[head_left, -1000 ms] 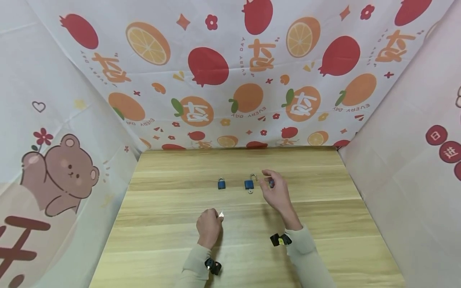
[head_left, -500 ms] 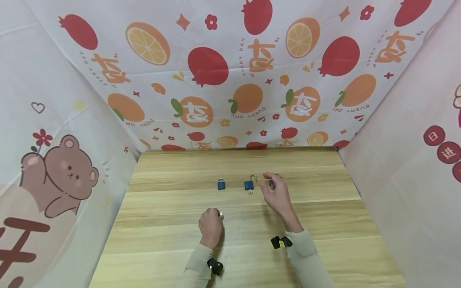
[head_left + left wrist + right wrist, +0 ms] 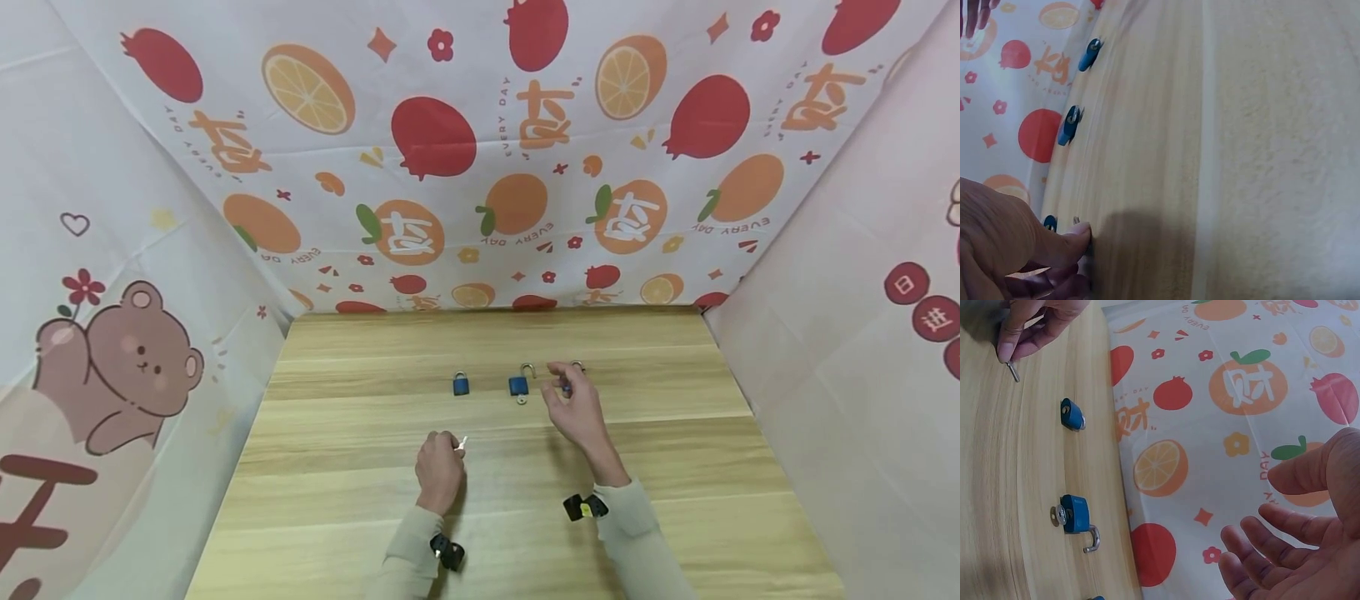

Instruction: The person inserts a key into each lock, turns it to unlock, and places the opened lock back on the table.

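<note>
Between thumb and fingers, my left hand [image 3: 438, 471] pinches a small silver key [image 3: 1013, 372], whose shaft sticks out past the fingertips close over the table. Ahead of it lies a blue padlock [image 3: 461, 385] with its shackle down. Further right, a second blue padlock [image 3: 518, 386] has its shackle raised and a key [image 3: 1061, 515] in its keyhole. My right hand [image 3: 577, 408] hovers with fingers apart and holds nothing; in the right wrist view its palm [image 3: 1297, 550] shows. It partly covers a third blue padlock [image 3: 567, 388] in the head view.
The padlocks stand in a row on a light wooden table [image 3: 360, 392]. A white cloth with fruit prints [image 3: 465, 242] rises behind the table's far edge. Further cloth walls flank it on the left [image 3: 187, 250] and right [image 3: 825, 250].
My left hand has shifted slightly right and the key in its fingers has changed its tilt. The right hand has barely moved, and the padlocks stay where they were.
</note>
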Action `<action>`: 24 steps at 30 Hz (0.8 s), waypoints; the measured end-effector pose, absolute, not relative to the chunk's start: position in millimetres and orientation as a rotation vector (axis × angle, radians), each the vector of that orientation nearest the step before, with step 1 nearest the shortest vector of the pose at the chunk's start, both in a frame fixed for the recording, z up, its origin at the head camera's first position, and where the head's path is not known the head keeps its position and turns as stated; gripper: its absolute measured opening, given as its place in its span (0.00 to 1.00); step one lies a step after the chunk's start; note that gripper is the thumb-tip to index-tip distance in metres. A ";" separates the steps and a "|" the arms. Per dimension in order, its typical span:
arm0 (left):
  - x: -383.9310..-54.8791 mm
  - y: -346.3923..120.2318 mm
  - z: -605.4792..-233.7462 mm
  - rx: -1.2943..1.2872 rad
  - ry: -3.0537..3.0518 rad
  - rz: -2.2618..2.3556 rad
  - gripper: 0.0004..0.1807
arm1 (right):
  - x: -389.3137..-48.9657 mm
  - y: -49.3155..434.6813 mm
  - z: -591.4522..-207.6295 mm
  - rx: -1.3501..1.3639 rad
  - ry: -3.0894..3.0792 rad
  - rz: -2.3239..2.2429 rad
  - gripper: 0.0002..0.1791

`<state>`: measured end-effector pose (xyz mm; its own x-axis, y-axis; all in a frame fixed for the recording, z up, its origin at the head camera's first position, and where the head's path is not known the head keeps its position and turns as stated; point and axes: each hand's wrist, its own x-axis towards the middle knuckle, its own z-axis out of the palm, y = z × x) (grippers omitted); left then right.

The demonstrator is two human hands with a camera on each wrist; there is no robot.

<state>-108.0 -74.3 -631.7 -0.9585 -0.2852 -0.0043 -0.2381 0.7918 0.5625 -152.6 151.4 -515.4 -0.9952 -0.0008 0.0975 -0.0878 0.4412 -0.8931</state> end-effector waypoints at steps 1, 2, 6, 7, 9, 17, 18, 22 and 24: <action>-108.0 -74.8 -631.7 0.421 -2.894 -0.902 0.06 | -152.4 151.2 -515.1 0.080 -2.597 1.614 0.20; -107.8 -75.1 -631.5 0.422 -2.891 -0.914 0.06 | -152.5 151.0 -515.3 0.080 -2.598 1.611 0.21; -106.5 -76.2 -631.3 0.423 -2.872 -0.959 0.06 | -152.1 151.0 -514.6 0.076 -2.601 1.611 0.21; -106.1 -76.5 -631.6 0.421 -2.869 -0.968 0.06 | -151.9 151.2 -514.5 0.073 -2.604 1.614 0.21; -105.5 -76.9 -632.1 0.421 -2.861 -0.986 0.06 | -151.3 151.7 -514.8 0.068 -2.610 1.620 0.21; -105.5 -78.3 -632.8 0.389 -2.828 -1.020 0.08 | -152.8 154.2 -517.3 0.056 -2.615 1.652 0.21; -105.3 -78.5 -632.5 0.389 -2.828 -1.025 0.08 | -152.8 154.3 -517.2 0.056 -2.616 1.654 0.21; -103.3 -79.7 -631.9 0.381 -2.850 -1.035 0.08 | -152.5 154.4 -516.5 0.047 -2.615 1.661 0.22; -102.5 -80.1 -632.4 0.377 -2.863 -1.036 0.07 | -152.5 154.5 -516.5 0.044 -2.610 1.665 0.22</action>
<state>-102.5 -80.1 -632.4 -0.9672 -0.2537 -0.0140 -0.2040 0.7422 0.6384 -152.5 154.5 -516.5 -0.9986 0.0005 0.0534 -0.0482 0.4214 -0.9056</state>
